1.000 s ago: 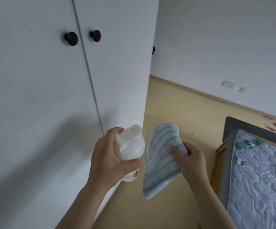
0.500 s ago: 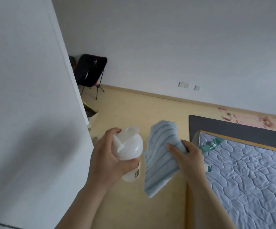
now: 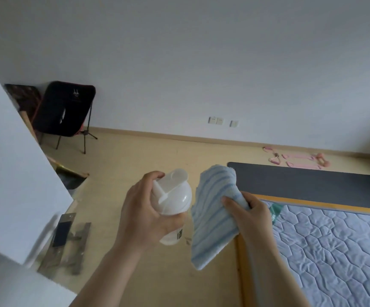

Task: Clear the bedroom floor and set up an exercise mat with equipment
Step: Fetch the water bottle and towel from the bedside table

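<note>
Left hand (image 3: 144, 209): fingers and thumb curled round the neck of a white shaker bottle (image 3: 173, 200), gripping it just under the lid. The bottle is translucent plastic with a domed lid and a raised flip spout. It is held about upright in the air, and a small dark label shows low on its side.

Right hand (image 3: 252, 213): closed on a towel (image 3: 210, 213), thumb on top and the cloth bunched in the palm. The towel is pale blue with darker blue stripes, soft and ribbed. It hangs folded, its lower corner free. Bottle and towel are just beside each other, both above the floor.

Floor (image 3: 146, 156): light wood-look boards. A dark grey exercise mat (image 3: 312, 185) lies flat on it, beside the bed's wooden edge. Past the mat, near the wall, lies a pink resistance band set (image 3: 297, 159).

Mattress (image 3: 334, 251), lower right: pale lilac, quilted in hexagons, a green tag at its corner.

Far left corner: a black folding chair (image 3: 66, 107) on thin legs. White wall (image 3: 201, 63) with sockets (image 3: 216, 120) low down. A white cabinet side (image 3: 9, 173) fills the left edge, with flat metallic panels (image 3: 68, 244) on the floor at its foot.
</note>
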A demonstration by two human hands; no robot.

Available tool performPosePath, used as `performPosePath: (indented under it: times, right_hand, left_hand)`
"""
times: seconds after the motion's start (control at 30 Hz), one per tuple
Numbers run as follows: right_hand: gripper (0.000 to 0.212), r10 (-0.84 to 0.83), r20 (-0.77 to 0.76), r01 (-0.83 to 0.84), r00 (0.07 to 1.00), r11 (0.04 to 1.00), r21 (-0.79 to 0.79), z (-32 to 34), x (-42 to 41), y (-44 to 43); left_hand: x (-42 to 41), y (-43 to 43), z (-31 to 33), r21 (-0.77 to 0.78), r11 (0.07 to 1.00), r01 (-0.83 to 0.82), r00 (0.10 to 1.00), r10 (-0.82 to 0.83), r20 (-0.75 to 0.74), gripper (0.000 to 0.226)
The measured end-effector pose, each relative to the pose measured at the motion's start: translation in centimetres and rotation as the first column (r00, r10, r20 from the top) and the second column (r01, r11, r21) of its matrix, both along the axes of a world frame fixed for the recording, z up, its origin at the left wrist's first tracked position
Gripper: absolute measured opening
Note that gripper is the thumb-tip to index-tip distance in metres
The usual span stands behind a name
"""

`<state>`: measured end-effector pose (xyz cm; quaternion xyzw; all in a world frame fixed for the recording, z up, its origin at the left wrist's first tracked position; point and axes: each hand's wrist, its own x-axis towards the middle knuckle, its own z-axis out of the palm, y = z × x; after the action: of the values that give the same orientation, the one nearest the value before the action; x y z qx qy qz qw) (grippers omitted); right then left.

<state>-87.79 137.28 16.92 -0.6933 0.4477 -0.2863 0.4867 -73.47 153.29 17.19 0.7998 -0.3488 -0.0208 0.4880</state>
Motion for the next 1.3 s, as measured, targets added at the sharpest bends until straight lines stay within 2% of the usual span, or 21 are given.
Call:
performPosePath:
  times: [0.17, 0.3, 0.53, 0.7, 0.9, 1.1, 1.3]
  right_hand:
    - [0.005, -0.066, 0.010, 0.066, 0.998, 0.998, 0.025, 0.1, 5.3, -5.5]
    - [0.021, -0.114, 0.020, 0.114, 0.993, 0.993, 0.014, -0.4, 8.8, -10.9]
    - [0.009, -0.143, 0.039, 0.142, 0.989, 0.989, 0.034, -0.8, 14.7, -23.6]
    - [0.023, -0.134, 0.067, 0.132, 0.989, 0.991, 0.020, -0.1, 18.5, -32.5]
    - [0.026, -0.138, 0.050, 0.137, 0.989, 0.990, 0.023, -0.5, 25.0, -40.8]
    - [0.033, -0.187, 0.059, 0.184, 0.981, 0.982, 0.042, -1.9, 33.8, -48.2]
    - [0.027, -0.284, 0.053, 0.281, 0.957, 0.958, 0.060, -1.6, 42.1, -53.9]
  left_hand:
    - [7.2, -6.8, 0.5, 0.020, 0.997, 0.072, 0.997, -0.072, 0.019, 0.084]
    - [11.6, -12.9, 0.1, 0.015, 0.993, 0.119, 0.993, -0.119, -0.004, 0.082]
    - [17.7, -25.7, -0.1, 0.002, 0.985, 0.170, 0.985, -0.170, 0.006, 0.080]
    - [21.5, -34.1, 0.8, -0.011, 0.983, 0.182, 0.983, -0.182, 0.002, 0.079]
    - [27.9, -42.5, 0.9, -0.033, 0.977, 0.209, 0.976, -0.211, -0.057, 0.077]
    - [37.5, -51.0, -0.2, -0.041, 0.959, 0.279, 0.959, -0.281, -0.040, 0.078]
    - [47.6, -59.0, 0.6, 0.009, 0.937, 0.350, 0.937, -0.350, -0.006, 0.079]
